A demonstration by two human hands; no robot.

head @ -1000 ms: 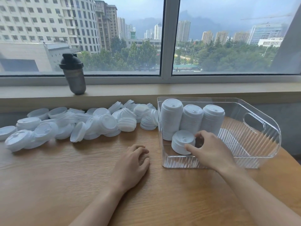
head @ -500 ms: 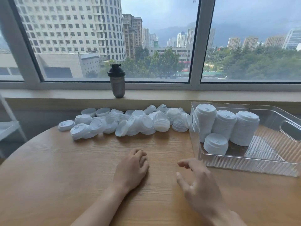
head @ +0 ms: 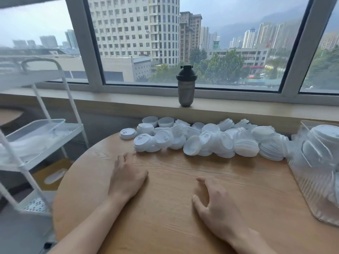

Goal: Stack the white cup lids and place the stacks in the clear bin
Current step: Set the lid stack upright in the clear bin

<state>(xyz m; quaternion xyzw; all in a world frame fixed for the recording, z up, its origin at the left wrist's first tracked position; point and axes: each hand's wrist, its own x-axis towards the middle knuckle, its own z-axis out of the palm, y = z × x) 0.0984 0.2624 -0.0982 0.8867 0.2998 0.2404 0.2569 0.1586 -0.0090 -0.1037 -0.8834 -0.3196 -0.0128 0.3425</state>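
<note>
Two hands lie on the wooden counter (head: 165, 217) in front of me, and neither holds anything. My left hand (head: 127, 177) rests palm down with its fingers relaxed and slightly spread, the fingertips close to the near edge of the lid pile but not touching it, as far as I can see. My right hand (head: 214, 204) sits nearer to me, fingers loosely extended, thumb pointing inward, well apart from the lids. The loose white lids (head: 205, 140) stretch in a jumbled row along the far side of the counter, some upside down, some tilted on edge, a few nested in short stacks. At the right edge I see the clear bin (head: 311, 189), blurred, with stacked lids (head: 322, 136) showing through its wall. A dark shaker bottle (head: 186, 87) stands upright on the windowsill (head: 238, 109) behind the pile. A white rolling cart (head: 36, 136) stands left of the counter.
</note>
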